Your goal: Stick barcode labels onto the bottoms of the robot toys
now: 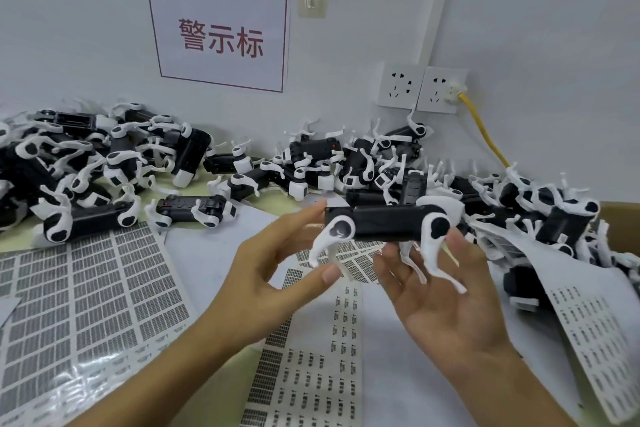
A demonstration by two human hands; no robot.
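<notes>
A: Status on the black-bodied, white-legged plastic robot dog toy (388, 224)?

B: Held in the air above the counter (214, 255), centre frame, body level, legs hanging down. Left hand (273, 274) at its rear end: index fingertip touching the tail end, thumb just under the rear leg. Fingers mostly straight, so a loose open grip, not clamped. Right hand (446, 302) palm up beneath the front half, straight fingers propping the body and legs. Also an open grip, nothing curled round.

A: Labels?

B: White barcode label sheets (90, 291) spread flat over the counter, largest at left, a strip (311, 367) below the hands, another curling sheet (588, 333) at right. Cannot tell whether a label is on either fingertip or on the toy's underside.

A: Rest of the stock?

B: Heaps of identical black-and-white toys (97, 170) along the wall, left and right, tangled. Some at right lying over the curling sheet. Red-framed white paper sign (221, 35) on the wall, two white wall sockets (422, 88), yellow cable (483, 132) plugged into the right one.
</notes>
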